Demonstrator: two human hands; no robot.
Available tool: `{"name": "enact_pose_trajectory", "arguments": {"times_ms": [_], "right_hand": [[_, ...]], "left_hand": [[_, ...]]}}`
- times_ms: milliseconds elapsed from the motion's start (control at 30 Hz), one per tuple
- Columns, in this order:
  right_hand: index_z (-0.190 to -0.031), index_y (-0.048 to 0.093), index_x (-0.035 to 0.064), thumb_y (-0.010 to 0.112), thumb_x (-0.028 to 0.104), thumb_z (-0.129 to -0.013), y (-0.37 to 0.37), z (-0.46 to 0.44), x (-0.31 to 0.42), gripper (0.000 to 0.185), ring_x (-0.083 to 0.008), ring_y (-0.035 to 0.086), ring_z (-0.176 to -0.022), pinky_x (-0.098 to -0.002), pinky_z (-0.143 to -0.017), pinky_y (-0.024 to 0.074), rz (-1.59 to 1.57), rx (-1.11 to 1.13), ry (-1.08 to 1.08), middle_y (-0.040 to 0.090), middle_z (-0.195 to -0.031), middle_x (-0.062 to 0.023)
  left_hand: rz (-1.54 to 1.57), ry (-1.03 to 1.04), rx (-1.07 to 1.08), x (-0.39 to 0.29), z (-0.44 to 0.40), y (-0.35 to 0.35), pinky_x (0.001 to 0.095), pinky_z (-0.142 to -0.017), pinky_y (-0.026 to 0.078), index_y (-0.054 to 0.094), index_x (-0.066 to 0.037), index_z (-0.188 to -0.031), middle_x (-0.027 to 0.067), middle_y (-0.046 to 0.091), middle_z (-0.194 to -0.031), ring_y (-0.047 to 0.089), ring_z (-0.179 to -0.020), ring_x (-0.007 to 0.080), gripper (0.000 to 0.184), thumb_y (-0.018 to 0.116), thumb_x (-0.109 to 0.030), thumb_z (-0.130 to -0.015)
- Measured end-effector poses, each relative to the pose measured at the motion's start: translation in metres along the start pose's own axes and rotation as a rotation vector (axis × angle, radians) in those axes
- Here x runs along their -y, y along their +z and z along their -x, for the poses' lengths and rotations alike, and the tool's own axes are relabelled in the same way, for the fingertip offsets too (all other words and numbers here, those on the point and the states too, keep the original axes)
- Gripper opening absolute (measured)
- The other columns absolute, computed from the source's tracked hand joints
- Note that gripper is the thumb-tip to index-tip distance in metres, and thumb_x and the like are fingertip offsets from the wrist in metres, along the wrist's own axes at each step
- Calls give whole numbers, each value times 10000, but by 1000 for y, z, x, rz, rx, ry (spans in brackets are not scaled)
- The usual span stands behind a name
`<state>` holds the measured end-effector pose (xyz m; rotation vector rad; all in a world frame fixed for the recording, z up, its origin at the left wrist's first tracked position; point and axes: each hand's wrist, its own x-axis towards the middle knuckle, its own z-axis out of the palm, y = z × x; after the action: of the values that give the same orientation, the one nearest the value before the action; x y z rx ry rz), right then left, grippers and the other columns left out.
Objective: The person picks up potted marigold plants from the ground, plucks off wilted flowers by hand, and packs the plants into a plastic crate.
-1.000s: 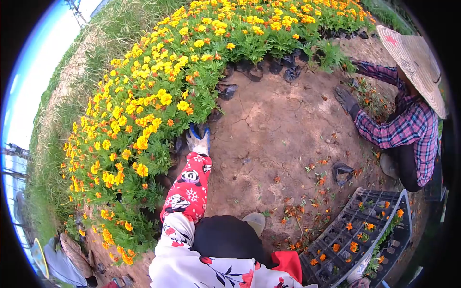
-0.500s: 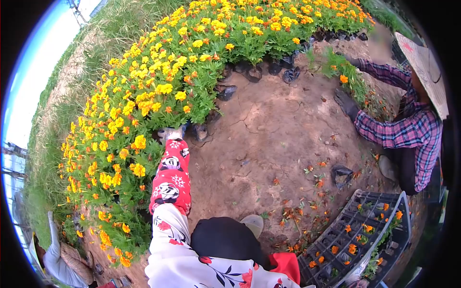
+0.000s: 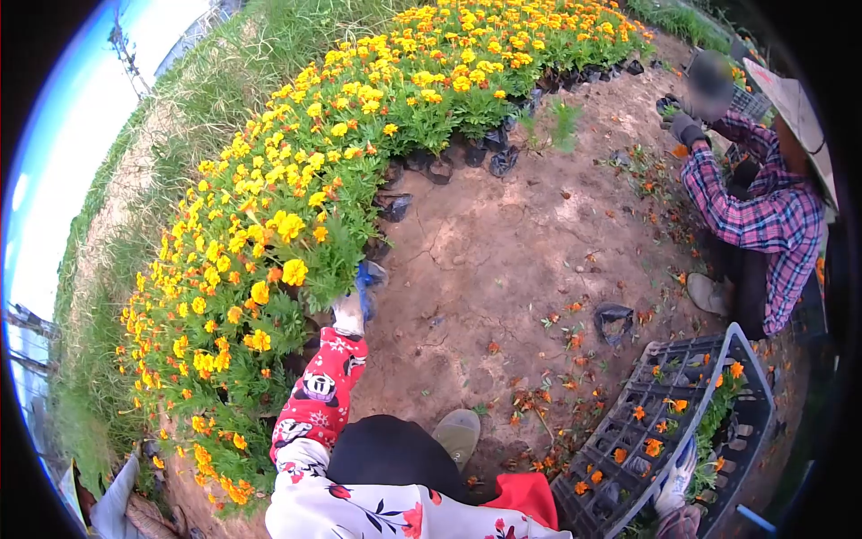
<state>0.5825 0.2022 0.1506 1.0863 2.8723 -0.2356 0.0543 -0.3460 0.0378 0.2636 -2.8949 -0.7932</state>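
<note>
My left hand [image 3: 353, 307], in a pale glove with blue fingers, is low at the near edge of the marigold bed. It is closed at the base of a marigold plant [image 3: 328, 256] with yellow blooms; leaves hide part of the grip. Its red patterned sleeve reaches up from below. At lower right, my right hand [image 3: 677, 481], in a whitish glove, is at the side rim of a black plastic crate [image 3: 620, 422]. Its fingers appear closed over the rim, though they show only in part. Orange marigolds and greenery lie inside the crate.
Marigolds in black bags [image 3: 395, 207] line the bed's edge. A co-worker [image 3: 759, 207] in a plaid shirt and wide hat crouches at right, gloved hands raised together. One black bag [image 3: 613, 323] and scattered orange petals lie on the soil [image 3: 485, 269]. Another person [image 3: 117, 503] is at lower left.
My view has shifted. My left hand has come out a little from under the leaves, and my right glove shows more fully at the crate. The co-worker's hands have come together, away from the ground.
</note>
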Motion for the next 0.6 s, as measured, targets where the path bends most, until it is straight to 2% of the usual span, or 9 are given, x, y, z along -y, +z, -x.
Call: {"name": "enact_pose_trajectory", "arguments": {"times_ms": [33,67,167,200,233,300,500,567,600], "right_hand": [[-1272,447,68,664,305,-692,-20,1,11,663,-399,260,-1286,-455,-1085,206,109,85,-164,277,-1396,-236],[-1238,482,71,749,323,-567,-16,-2,-10,765,-441,238,-1286,-491,-1078,198,-31,166,-79,257,-1385,-277],[-1208,527,53,681,137,-708,-89,-24,11,529,-373,425,-1203,-423,-990,360,-150,204,-37,436,-1293,-212],[-1193,538,42,644,82,-738,-115,-31,33,469,-348,461,-1171,-394,-960,388,-225,-42,-70,471,-1260,-197],[-1178,550,30,607,27,-768,-139,-36,65,414,-322,497,-1140,-365,-929,416,-289,-289,-104,507,-1227,-183],[-1181,545,16,590,6,-786,-176,-45,117,397,-312,546,-1067,-351,-865,449,-375,-430,-141,548,-1178,-173],[-1032,624,35,624,130,-803,-185,-121,206,247,-273,638,-807,-321,-726,490,-739,-99,-370,650,-877,-132],[-1079,603,-8,621,143,-862,-169,-155,227,265,-99,581,-791,-269,-724,478,-718,11,-500,651,-877,-64],[-1077,606,-6,619,158,-867,-157,-174,234,267,-96,580,-781,-260,-715,479,-679,13,-558,647,-869,-54]], "left_hand": [[91,90,54,-26,8,5,340,-979,378,350,-81,-1358,93,502,-1267,516,-1096,214,446,390,-256,-950],[182,185,137,-59,14,13,339,-980,378,352,-82,-1356,94,507,-1261,517,-1093,212,438,393,-243,-950],[488,440,562,-198,27,55,369,-970,383,432,-62,-1299,91,545,-1210,509,-1107,226,383,440,-113,-920],[418,722,363,-161,13,122,334,-910,407,498,-69,-1232,54,561,-1151,510,-1036,191,319,483,-162,-927],[407,739,503,-180,35,112,336,-911,407,499,-69,-1230,56,560,-1153,510,-1039,193,318,483,-161,-925],[377,814,638,-204,62,110,338,-912,407,502,-69,-1226,61,559,-1156,509,-1045,196,316,484,-161,-923],[329,985,806,-224,107,111,346,-917,407,512,-70,-1213,75,557,-1165,508,-1062,206,311,486,-158,-916],[322,1010,827,-224,111,110,349,-918,407,515,-70,-1209,80,556,-1169,507,-1067,210,309,487,-157,-914],[321,1016,841,-222,112,110,350,-919,406,516,-70,-1207,83,556,-1170,507,-1070,212,308,487,-157,-913]]}}
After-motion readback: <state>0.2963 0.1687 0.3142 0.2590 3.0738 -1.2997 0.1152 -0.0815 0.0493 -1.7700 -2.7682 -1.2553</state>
